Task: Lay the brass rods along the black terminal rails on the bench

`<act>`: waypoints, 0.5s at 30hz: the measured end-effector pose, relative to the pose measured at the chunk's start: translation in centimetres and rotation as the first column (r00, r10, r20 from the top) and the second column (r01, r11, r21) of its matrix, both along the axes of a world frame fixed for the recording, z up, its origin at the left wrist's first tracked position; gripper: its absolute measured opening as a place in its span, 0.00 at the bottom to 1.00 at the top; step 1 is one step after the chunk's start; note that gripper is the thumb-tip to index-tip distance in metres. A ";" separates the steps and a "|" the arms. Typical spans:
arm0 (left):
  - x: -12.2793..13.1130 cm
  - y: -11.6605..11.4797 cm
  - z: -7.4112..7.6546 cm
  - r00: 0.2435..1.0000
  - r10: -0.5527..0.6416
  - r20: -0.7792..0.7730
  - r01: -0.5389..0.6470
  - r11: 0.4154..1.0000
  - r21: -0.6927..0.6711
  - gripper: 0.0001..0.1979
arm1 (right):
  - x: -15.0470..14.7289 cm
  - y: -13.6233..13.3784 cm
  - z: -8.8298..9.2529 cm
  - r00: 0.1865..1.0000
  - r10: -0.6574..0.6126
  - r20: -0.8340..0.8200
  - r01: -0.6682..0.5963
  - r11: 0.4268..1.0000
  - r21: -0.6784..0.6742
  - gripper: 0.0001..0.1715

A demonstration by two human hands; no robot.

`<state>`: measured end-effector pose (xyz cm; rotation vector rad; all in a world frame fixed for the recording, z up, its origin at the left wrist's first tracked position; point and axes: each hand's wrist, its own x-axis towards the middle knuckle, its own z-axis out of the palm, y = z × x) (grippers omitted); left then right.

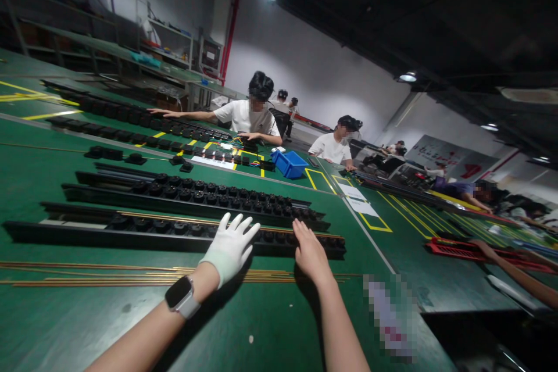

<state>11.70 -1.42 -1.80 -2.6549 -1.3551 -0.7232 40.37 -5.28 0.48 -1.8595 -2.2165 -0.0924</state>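
My left hand [231, 249], in a white glove with a smartwatch [179, 295] at the wrist, lies over the near long black channel [56, 233] with its fingers spread. Bare and with fingers stretched out, my right hand [310, 253] rests at the same channel, nearer its right end. Thin brass-coloured rods [165, 218] run along the row of round black parts [117, 221] inside it. Whether my fingertips press on the rods cannot be made out. Below my hands, several loose brass-coloured rods [87, 282] lie on the green table [244, 340].
Behind stands a second black channel [100, 195] filled with round parts. Farther back are loose black blocks [107, 153], a blue bin [290, 165] and paper sheets [361, 206]. A co-worker [253, 117] reaches along black strips. Another person's hand [485, 250] touches a red frame [457, 247].
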 end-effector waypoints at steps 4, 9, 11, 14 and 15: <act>0.0 0.0 0.0 1.000 0.002 -0.007 -0.002 1.000 -0.007 0.26 | 1.6 0.3 -0.4 0.999 -0.031 -0.022 0.031 1.000 0.000 0.55; 0.1 0.0 0.1 1.000 0.004 -0.013 -0.004 1.000 -0.004 0.26 | 3.9 0.5 -0.9 0.995 -0.092 -0.033 0.092 0.996 0.003 0.55; 0.1 0.0 0.1 1.000 0.006 -0.016 -0.006 1.000 0.001 0.26 | 4.9 0.6 -1.0 0.993 -0.113 -0.031 0.113 0.993 -0.023 0.55; 0.1 0.0 0.1 1.000 0.009 -0.018 -0.009 1.000 0.006 0.26 | 6.3 0.6 -1.2 0.985 -0.169 -0.034 0.168 0.985 -0.035 0.55; 0.1 0.0 0.1 1.000 0.008 -0.019 -0.008 1.000 0.007 0.26 | 6.8 0.5 -1.2 0.981 -0.190 -0.035 0.189 0.981 -0.037 0.56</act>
